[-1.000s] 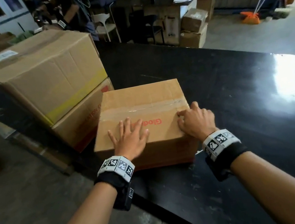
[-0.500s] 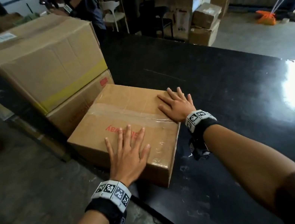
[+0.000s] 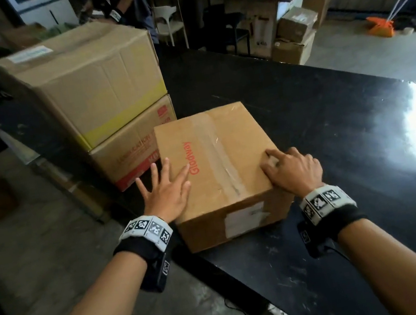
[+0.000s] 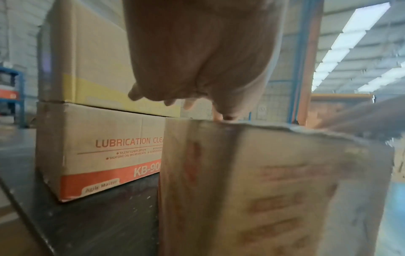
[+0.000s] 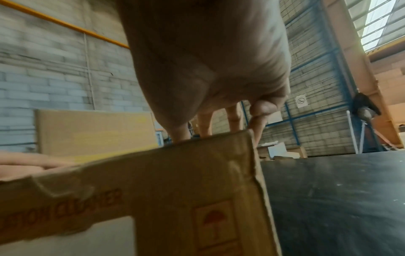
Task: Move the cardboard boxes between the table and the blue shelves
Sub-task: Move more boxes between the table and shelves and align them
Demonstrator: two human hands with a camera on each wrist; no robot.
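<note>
A small cardboard box (image 3: 216, 161), sealed along its top with clear tape and printed "Glodway" in red, sits on the black table (image 3: 336, 134) near the table's near-left edge; a white label shows on the side facing the person; the left hand (image 3: 167, 192) lies at the box's near-left top corner with its fingers straight and spread, the thumb and the nearest finger resting flat on the top surface while the outer fingers reach past the box's left edge; the left wrist view shows only fingertips at the top rim of the box, which is blurred there; the right hand (image 3: 294, 170) rests on the near-right part of the top, its fingers bent so that the fingertips press down on the cardboard near the right edge, and the right wrist view shows those fingertips planted on the top edge beside the corner, holding nothing inside them; just behind and left of the small box stands a stack of two larger boxes, the lower box (image 3: 134, 153) printed "LUBRICATION" with an orange band along its base, the upper box (image 3: 92, 77) plain with a yellow stripe and a white label on top; the small box's far-left corner lies just beside the lower box, whether touching cannot be told; beyond the table another person (image 3: 124, 2) stands near a white chair (image 3: 169, 24), and more cartons (image 3: 296, 33) sit on the floor.
</note>
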